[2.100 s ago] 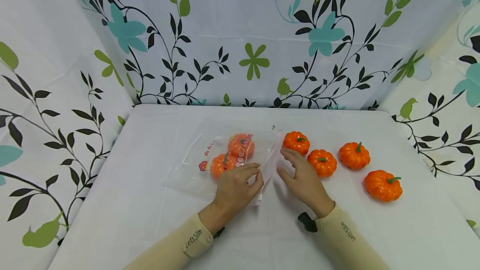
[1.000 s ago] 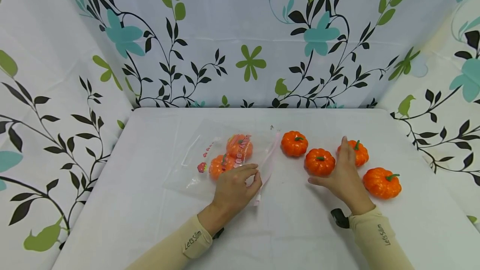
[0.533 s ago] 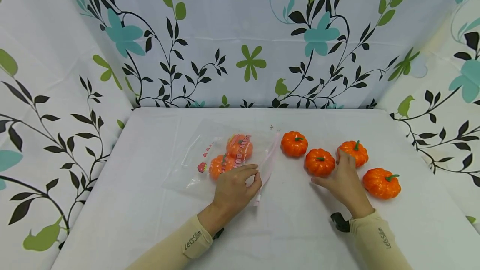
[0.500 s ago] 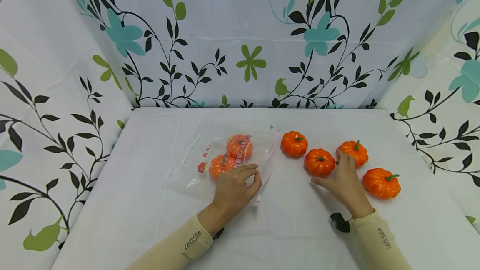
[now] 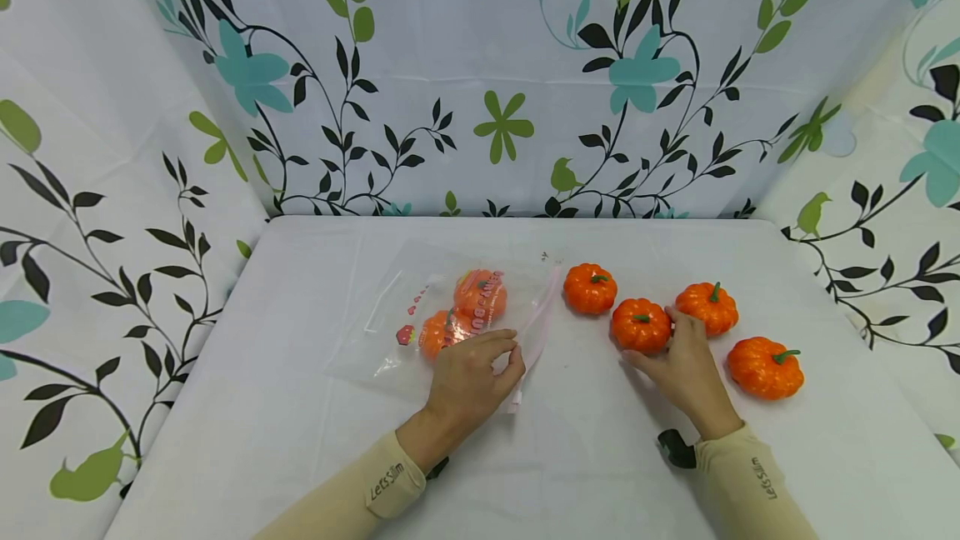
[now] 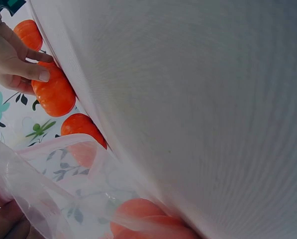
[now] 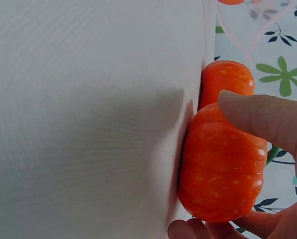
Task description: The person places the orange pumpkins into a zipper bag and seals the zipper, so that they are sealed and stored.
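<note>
A clear zip bag (image 5: 382, 319) with a pink closure lies left of centre, two small orange toy pumpkins (image 5: 480, 296) inside it. My left hand (image 5: 472, 377) pinches the bag's rim near the opening; in the left wrist view its fingers (image 6: 9, 219) hold the raised film, and the mouth gapes. My right hand (image 5: 688, 373) grips another toy pumpkin (image 5: 641, 326), which still rests on the table. Seen from the right wrist, the thumb (image 7: 257, 112) lies on one side of that pumpkin (image 7: 223, 164) and the fingers curl round the other.
One loose pumpkin (image 5: 590, 288) sits just beyond the bag's opening. Two more, a rear pumpkin (image 5: 707, 307) and a front pumpkin (image 5: 765, 368), stand right of my right hand. A white cloth covers the table (image 5: 247, 407); a leaf-patterned curtain (image 5: 450, 65) hangs behind and at both sides.
My right hand has moved right from the bag's opening to the middle pumpkin, and its fingers have closed round it. The left hand has stayed at the bag.
</note>
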Motion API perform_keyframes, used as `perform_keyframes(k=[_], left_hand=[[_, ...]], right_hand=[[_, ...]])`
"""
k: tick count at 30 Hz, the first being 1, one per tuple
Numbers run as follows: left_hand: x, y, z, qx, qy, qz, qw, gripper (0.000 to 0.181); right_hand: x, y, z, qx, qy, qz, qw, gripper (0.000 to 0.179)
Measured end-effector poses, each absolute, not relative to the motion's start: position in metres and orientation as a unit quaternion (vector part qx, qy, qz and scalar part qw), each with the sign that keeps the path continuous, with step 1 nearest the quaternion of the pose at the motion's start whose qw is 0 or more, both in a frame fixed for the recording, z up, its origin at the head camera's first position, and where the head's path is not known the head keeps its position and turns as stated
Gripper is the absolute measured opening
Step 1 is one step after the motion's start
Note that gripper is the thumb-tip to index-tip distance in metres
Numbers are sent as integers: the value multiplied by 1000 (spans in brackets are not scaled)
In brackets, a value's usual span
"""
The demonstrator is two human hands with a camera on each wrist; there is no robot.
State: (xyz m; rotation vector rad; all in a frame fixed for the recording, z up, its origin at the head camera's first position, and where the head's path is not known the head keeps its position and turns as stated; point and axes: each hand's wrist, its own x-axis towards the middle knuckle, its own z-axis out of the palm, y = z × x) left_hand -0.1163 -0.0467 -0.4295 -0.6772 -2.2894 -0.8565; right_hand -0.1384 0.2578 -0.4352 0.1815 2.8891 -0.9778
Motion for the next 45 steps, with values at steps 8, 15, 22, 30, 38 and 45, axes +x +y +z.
perform_keyframes(k=[8,15,22,30,38,45], left_hand=[[-115,-47,-428,-250,-869,-322,282,9],[-115,-47,-428,-249,-869,-320,284,9],[-115,-47,-427,-247,-869,-325,279,10],[-115,-47,-429,-248,-869,-325,279,10],[-115,-47,-430,-247,-869,-319,285,9],[-116,-47,-431,-252,-862,-323,299,8]], right_hand=[[-138,259,-438,58,945,-318,41,103],[-136,257,-437,58,943,-325,45,102],[-134,254,-433,46,933,-354,43,100],[-132,247,-425,34,919,-388,65,99],[-133,233,-420,23,907,-410,90,97],[-133,217,-418,1,898,-429,102,90]])
